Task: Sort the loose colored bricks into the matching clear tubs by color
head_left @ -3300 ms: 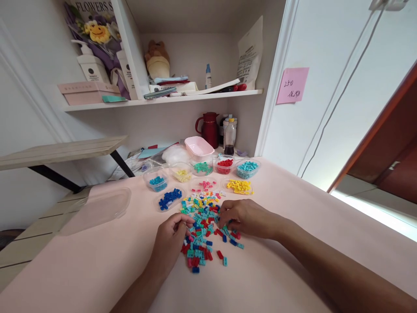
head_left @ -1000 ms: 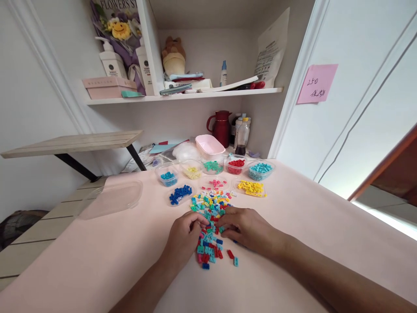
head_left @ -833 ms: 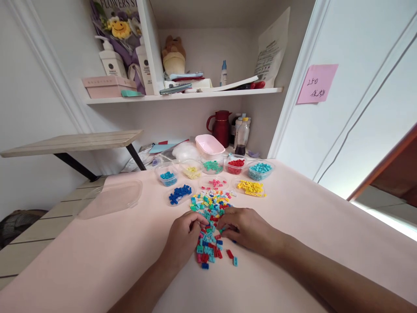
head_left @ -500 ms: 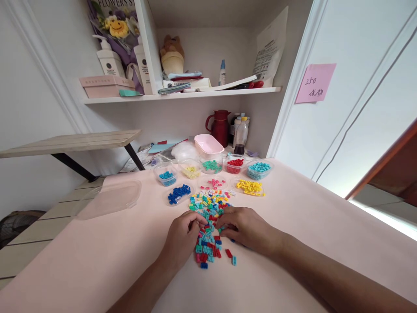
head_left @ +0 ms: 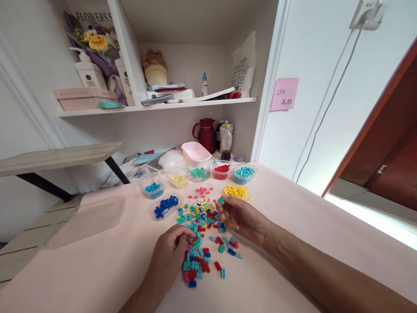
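Note:
A loose pile of small coloured toy bricks (head_left: pixel 195 252) is spread over the pink tabletop. Raised over the pile's right side, my right hand (head_left: pixel 244 217) pinches a green toy brick (head_left: pixel 222 201) between thumb and forefinger, its other fingers loosely curled. My left hand (head_left: pixel 171 248) rests at the pile's left edge with fingers bent inward and closed; whatever they hold, if anything, is hidden. Behind the pile are clear tubs of sorted bricks: dark blue bricks (head_left: pixel 166 206), yellow bricks (head_left: pixel 236 191), pink bricks (head_left: pixel 204 191) and green bricks (head_left: pixel 200 174).
Further clear tubs hold red bricks (head_left: pixel 222 170), turquoise bricks (head_left: pixel 244 173), blue bricks (head_left: pixel 153 189) and pale yellow bricks (head_left: pixel 180 181). A clear lid (head_left: pixel 87 217) lies at left. Behind stand a pink basin (head_left: pixel 196 152), a red jug (head_left: pixel 206 135) and a bottle (head_left: pixel 226 143).
My right hand has lifted off the pile with a green toy brick in its fingertips, uncovering bricks beneath. My left hand stays by the pile. The camera view has turned right and tilted up.

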A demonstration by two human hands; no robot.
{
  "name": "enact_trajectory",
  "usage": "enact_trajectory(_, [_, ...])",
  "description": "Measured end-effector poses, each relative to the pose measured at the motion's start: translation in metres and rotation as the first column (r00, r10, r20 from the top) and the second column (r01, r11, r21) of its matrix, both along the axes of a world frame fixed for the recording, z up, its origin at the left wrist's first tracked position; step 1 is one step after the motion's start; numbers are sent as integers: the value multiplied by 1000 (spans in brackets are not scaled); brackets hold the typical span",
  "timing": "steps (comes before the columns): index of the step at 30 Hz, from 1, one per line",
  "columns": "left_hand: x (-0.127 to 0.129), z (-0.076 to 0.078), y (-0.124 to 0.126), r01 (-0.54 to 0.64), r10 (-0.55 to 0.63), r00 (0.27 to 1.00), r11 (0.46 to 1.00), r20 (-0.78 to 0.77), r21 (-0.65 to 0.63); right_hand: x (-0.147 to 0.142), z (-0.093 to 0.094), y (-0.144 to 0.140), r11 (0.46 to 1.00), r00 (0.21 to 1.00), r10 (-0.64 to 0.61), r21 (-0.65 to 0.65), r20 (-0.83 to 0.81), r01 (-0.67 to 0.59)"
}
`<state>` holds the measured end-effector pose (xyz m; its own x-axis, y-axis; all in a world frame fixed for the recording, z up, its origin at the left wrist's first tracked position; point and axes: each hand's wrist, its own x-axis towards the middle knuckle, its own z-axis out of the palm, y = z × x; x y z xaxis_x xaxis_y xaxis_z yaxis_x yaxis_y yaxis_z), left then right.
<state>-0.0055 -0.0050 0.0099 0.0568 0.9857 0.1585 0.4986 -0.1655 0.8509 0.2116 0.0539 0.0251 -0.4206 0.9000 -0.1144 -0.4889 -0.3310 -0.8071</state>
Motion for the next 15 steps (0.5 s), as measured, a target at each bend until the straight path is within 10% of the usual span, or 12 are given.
enact_trajectory(15, [2,2,2,-13,13,999,1000,-37,-13,0,-3,3,994,994,95,-39,-59,-98])
